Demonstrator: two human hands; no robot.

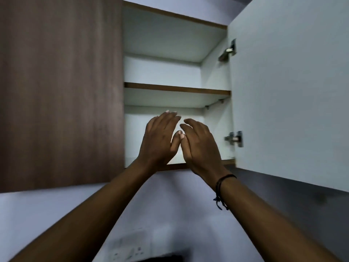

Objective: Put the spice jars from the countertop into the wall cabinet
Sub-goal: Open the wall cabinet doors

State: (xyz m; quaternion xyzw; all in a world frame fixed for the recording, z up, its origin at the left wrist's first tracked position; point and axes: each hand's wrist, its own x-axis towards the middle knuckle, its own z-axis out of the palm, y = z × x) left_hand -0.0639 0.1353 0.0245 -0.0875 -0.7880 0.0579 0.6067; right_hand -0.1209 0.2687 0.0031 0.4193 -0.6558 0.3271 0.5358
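The wall cabinet (177, 89) hangs open above me, white inside, with a wooden-edged middle shelf. Its upper compartment shows nothing on it. No spice jar is visible anywhere in the head view. My left hand (158, 140) and my right hand (200, 146) are both raised into the lower compartment, backs toward me and fingers stretched out. The thumbs touch between them. Whatever lies behind the palms is hidden. A dark cord bracelet sits on my right wrist.
The cabinet's right door (292, 91) is swung wide open, white on its inner face, with two metal hinges (234, 138). A closed dark wood door (60, 91) is on the left. Below is a pale wall with a socket plate (130, 248).
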